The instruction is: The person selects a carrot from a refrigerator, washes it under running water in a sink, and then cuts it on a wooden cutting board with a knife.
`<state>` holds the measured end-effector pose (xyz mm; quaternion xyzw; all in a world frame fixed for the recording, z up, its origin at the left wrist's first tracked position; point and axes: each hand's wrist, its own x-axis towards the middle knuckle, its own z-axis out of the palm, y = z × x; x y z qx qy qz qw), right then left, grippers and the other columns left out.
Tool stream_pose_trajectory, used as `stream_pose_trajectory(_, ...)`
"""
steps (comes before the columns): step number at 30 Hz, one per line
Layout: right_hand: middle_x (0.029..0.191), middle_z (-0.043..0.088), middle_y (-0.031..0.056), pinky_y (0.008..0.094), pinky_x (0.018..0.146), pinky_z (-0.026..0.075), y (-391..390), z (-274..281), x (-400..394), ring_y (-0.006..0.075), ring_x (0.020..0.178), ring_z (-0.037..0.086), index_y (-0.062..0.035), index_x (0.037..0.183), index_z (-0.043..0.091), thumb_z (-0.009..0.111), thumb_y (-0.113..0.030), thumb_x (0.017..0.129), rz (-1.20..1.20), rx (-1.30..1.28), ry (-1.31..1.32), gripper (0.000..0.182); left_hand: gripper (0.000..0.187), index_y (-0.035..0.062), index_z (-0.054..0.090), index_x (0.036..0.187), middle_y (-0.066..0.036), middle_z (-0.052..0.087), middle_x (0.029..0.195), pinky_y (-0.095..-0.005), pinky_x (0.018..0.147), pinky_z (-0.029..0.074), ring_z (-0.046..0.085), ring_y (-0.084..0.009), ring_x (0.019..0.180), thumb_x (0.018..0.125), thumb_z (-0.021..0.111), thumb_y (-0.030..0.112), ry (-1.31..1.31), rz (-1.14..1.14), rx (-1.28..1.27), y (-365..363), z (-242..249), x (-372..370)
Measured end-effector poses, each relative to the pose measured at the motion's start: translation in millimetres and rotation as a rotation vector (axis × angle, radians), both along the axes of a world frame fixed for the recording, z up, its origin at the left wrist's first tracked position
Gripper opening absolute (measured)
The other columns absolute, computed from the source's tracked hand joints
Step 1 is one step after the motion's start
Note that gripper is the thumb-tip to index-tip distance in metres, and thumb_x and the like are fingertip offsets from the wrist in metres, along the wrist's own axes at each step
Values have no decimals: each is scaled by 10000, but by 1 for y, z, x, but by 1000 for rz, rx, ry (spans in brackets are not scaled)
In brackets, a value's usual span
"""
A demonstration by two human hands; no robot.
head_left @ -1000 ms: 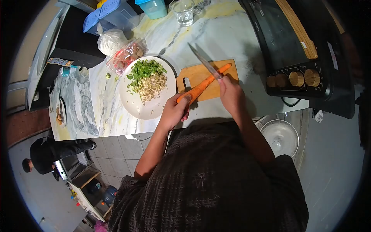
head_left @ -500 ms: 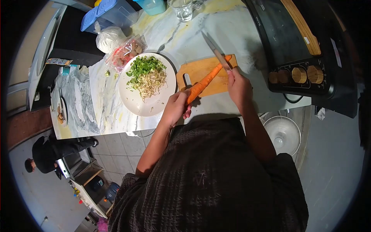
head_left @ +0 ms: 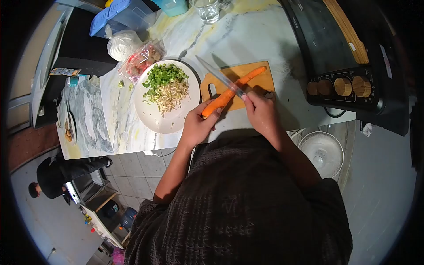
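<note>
My left hand [head_left: 199, 122] grips the thick end of a long carrot [head_left: 216, 104]. The carrot slants up and right over a wooden cutting board [head_left: 238, 74], its thin tip near the board's far right corner. In my right hand [head_left: 262, 113] is the handle of a knife [head_left: 219, 77]. Its blade crosses over the middle of the carrot, point toward the upper left. Left of the board, a white plate [head_left: 152, 118] holds chopped green leaves [head_left: 164, 78] and bean sprouts [head_left: 171, 96].
Behind the plate lie a bag with reddish print [head_left: 142, 59] and a tied white bag [head_left: 123, 45]. A glass of water [head_left: 207, 12] stands at the back. An oven with wooden knobs [head_left: 352, 86] borders the right side. A person [head_left: 52, 176] is in the left background.
My right hand and the knife have moved left and nearer to me, from the carrot's thin end to its middle. My left hand has shifted slightly left with the carrot.
</note>
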<state>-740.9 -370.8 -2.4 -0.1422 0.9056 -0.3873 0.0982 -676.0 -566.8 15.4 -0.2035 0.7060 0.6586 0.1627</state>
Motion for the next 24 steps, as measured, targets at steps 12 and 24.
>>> stream_pose_trajectory(12,737,616,172,478,609,471,-2,2,-17,388,713,604,-85,888,585,522,-264,906,-91,117,-42,190,437,-49,553,1191,-34,624,864,-212,627,457,542,-70,685,848,657,201,35,-4,-77,-1,-9,6)
stream_pose_trajectory(24,786,618,175,491,658,468,-2,-6,-18,402,748,593,-67,898,562,516,-241,904,-92,51,54,179,433,-54,551,1192,-63,637,905,-222,698,466,562,-83,752,851,655,193,28,12,-84,-3,-9,7)
